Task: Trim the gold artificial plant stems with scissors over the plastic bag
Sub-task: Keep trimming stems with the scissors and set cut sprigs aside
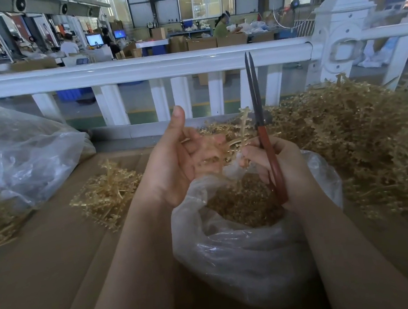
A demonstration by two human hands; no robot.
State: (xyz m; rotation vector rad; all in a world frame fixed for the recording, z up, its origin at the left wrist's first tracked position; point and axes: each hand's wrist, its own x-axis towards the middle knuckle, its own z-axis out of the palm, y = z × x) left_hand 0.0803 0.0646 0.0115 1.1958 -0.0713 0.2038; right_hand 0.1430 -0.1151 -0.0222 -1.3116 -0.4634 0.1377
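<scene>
A: Brown tabletop underneath, white railing behind. Untrimmed heap of gold stems piled to the right, near the railing. Large clear bag on the far left, smaller bunch of stems lying loose beside it.

B: And the plastic bag?

A: Directly below both hands, mouth open, gold trimmings already filling the bottom.

B: Hands?

A: Left hand raised over the bag mouth, thumb up, fingers loosely curled round a blurred gold stem; hard to tell how firm the hold is. Right hand wrapped round the red handles of the scissors, blades pointing straight up and nearly closed, only a narrow gap at the tips. Fingertips of the right hand seemingly touching the stem too, though blurred.

B: So, between cuts?

A: Probably. Seems like repositioning the stem before the next snip.

B: Advice for doing it well?

A: Keep the stem centred above the bag opening, not past the rim. Tip the blades down toward the stem, open wider, cut close to the pivot for force. Pinch the stem near the cut point, left fingers well off the blade line. Short snips, so pieces drop straight in.
</scene>
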